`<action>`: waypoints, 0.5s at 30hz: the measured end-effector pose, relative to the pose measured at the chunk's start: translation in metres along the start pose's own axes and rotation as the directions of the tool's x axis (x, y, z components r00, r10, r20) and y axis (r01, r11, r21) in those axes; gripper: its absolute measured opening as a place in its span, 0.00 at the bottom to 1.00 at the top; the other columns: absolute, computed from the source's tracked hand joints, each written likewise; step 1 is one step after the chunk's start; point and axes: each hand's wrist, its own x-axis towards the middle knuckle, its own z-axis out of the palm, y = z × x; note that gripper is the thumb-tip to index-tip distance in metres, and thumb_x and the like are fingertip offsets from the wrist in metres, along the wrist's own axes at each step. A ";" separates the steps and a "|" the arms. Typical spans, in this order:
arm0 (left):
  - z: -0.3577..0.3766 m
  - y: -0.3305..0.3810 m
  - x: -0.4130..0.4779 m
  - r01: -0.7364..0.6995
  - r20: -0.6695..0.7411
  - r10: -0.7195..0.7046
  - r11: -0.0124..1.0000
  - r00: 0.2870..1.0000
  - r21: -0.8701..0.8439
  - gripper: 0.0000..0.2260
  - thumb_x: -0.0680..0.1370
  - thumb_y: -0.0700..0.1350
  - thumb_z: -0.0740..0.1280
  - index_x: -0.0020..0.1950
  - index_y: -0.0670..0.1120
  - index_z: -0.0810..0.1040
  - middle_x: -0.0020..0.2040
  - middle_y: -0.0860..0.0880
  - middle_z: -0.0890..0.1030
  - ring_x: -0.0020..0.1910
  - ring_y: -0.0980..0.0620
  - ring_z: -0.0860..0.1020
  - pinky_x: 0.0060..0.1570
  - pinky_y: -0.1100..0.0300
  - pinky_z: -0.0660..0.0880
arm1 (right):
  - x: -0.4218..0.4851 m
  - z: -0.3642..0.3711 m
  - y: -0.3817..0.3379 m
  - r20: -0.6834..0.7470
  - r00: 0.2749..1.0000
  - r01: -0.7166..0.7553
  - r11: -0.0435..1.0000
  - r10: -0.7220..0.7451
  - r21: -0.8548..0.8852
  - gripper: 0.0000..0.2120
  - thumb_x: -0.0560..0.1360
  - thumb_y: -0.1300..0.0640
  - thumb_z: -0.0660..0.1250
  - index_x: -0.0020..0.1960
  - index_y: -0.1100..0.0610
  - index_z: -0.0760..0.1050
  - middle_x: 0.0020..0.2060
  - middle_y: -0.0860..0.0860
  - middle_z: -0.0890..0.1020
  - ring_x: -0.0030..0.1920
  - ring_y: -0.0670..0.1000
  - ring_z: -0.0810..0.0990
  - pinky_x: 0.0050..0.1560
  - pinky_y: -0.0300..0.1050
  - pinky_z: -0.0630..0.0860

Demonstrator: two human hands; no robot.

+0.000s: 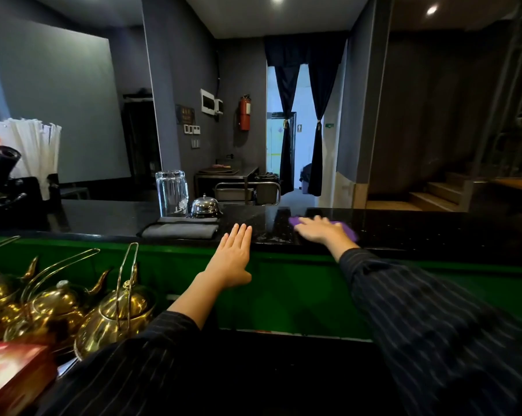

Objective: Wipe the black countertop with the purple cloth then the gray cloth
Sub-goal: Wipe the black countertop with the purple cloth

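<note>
The black countertop (403, 226) runs across the middle of the view above a green front panel. My right hand (321, 231) lies flat on the purple cloth (345, 228), pressing it onto the counter right of centre; the hand is motion-blurred. My left hand (234, 255) is held flat with straight fingers, its fingertips at the counter's near edge, holding nothing. The gray cloth (180, 230) lies folded on the counter to the left of my left hand.
A clear glass jar (172, 192) and a silver service bell (205, 205) stand just behind the gray cloth. Several brass teapots (115, 313) sit below at lower left, beside a red box (10, 370). A black holder with white straws (28, 154) stands at far left.
</note>
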 end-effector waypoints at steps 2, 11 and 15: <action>-0.001 0.002 0.002 0.021 0.007 -0.021 1.000 1.000 -0.006 0.45 0.72 0.41 0.64 0.76 0.40 0.34 0.78 0.41 0.36 0.77 0.44 0.36 0.76 0.49 0.40 | -0.004 0.006 -0.036 -0.004 0.991 0.131 0.991 -0.131 -0.015 0.27 0.81 0.39 0.45 0.79 0.43 0.51 0.79 0.53 0.52 0.78 0.57 0.52 0.74 0.62 0.48; -0.012 0.011 0.004 0.089 0.061 -0.089 0.996 0.994 0.005 0.44 0.72 0.40 0.63 0.76 0.43 0.34 0.78 0.39 0.37 0.77 0.43 0.39 0.76 0.49 0.44 | -0.042 0.011 -0.060 0.013 0.863 0.504 0.863 -0.505 0.024 0.23 0.83 0.45 0.48 0.78 0.45 0.57 0.79 0.50 0.56 0.78 0.53 0.53 0.75 0.58 0.53; -0.014 0.045 0.003 0.051 0.044 -0.052 0.998 0.998 0.035 0.46 0.71 0.42 0.66 0.77 0.46 0.35 0.78 0.42 0.37 0.77 0.44 0.39 0.75 0.44 0.43 | -0.070 0.001 0.002 -0.074 0.862 0.504 0.863 -0.501 0.024 0.22 0.82 0.45 0.50 0.76 0.39 0.58 0.78 0.49 0.60 0.77 0.52 0.58 0.73 0.55 0.57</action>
